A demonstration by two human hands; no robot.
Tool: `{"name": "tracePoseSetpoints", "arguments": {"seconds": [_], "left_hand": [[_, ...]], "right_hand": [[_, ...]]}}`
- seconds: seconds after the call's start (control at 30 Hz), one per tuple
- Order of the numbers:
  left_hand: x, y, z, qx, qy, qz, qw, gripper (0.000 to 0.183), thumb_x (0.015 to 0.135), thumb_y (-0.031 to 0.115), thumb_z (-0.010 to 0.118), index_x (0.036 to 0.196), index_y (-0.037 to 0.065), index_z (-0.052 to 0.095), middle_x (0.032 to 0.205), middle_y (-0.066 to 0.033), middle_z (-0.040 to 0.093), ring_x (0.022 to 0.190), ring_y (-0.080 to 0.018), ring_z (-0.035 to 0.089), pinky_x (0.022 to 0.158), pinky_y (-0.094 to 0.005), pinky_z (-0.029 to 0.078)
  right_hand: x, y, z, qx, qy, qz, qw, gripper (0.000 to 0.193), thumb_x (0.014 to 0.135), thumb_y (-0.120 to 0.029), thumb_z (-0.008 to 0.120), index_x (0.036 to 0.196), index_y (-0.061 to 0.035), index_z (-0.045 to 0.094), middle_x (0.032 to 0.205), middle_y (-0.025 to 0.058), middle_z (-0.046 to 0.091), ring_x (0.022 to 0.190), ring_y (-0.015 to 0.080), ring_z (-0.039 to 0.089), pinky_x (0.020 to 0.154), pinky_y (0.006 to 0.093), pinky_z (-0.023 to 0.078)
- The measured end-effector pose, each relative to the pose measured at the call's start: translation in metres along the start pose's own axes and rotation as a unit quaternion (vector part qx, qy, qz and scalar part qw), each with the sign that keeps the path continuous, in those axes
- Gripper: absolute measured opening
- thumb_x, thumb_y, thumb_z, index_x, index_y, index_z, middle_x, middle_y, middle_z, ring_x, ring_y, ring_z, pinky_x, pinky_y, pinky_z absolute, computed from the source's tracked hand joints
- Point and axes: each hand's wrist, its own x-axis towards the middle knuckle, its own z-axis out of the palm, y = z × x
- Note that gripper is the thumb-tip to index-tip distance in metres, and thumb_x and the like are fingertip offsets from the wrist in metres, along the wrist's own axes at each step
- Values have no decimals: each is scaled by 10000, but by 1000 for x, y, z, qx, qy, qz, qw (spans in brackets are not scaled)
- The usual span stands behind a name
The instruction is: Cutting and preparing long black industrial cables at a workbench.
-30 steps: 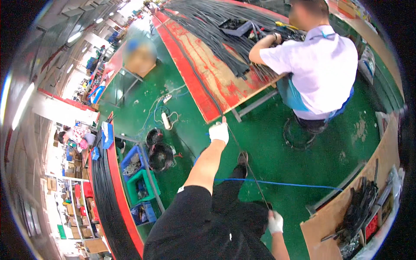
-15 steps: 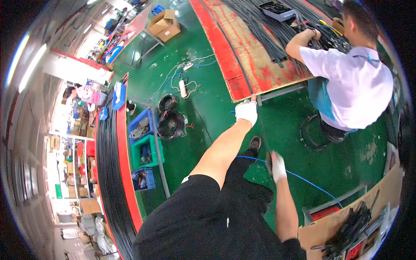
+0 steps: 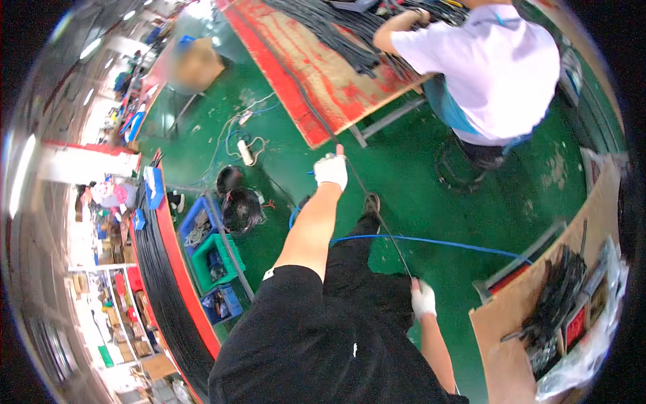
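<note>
A long thin black cable point(image 3: 377, 212) slants from the red-edged table down toward my body. Its upper stretch passes my left hand point(image 3: 331, 171), which wears a white glove with a bare thumb. That hand is closed around the cable just off the table corner, and a small blue thing point(image 3: 311, 173) juts from its left side, its kind unclear. Lower down, my right hand point(image 3: 423, 299), also gloved in white, is closed on the cable near my right thigh. Between both hands the cable runs fairly straight.
Beyond my left hand stands a worn red table point(image 3: 323, 91) bearing black cables. A co-worker in a white shirt point(image 3: 484, 74) sits at it. A blue hose point(image 3: 437, 241) crosses the floor. Bins point(image 3: 219, 259) stand left; a cardboard-sided box point(image 3: 498, 343) stands right.
My right hand has moved down and toward my body along the cable. My left hand still holds it near the table corner. The whole view has shifted, so the table appears farther left.
</note>
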Motion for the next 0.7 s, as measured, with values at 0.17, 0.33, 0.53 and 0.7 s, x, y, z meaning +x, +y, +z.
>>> {"name": "tracePoseSetpoints", "arguments": {"seconds": [0.17,0.33,0.53,0.7], "left_hand": [[-1,13,-5,-22,20,8,1000,652,962,147,523,1607,128,430,1152,-175,693,998,-336,727,871,-446,576],[-10,20,-12,-55,15,-10,998,709,936,146,542,1629,123,396,1160,-180,694,994,-332,724,871,-451,577],[4,14,-50,-62,37,-26,997,743,914,141,558,1633,96,379,1147,-199,694,999,-342,721,878,-462,580],[16,-7,-54,-48,76,-53,995,768,901,158,597,1630,69,371,1146,-203,689,998,-347,721,886,-460,580]], "right_hand": [[-161,232,-52,17,54,120,991,438,1057,-396,581,1042,19,723,840,144,705,774,227,671,745,381,537],[-102,183,-71,105,-50,166,979,386,1050,-382,621,1021,-10,717,759,33,623,642,115,555,588,316,475],[163,-111,46,160,-46,-141,976,536,1071,-499,544,1125,13,692,863,115,666,808,234,594,814,386,505],[179,-178,66,26,48,-136,989,534,1083,-500,477,1050,-5,676,1020,279,709,1005,500,652,855,500,515]]}}
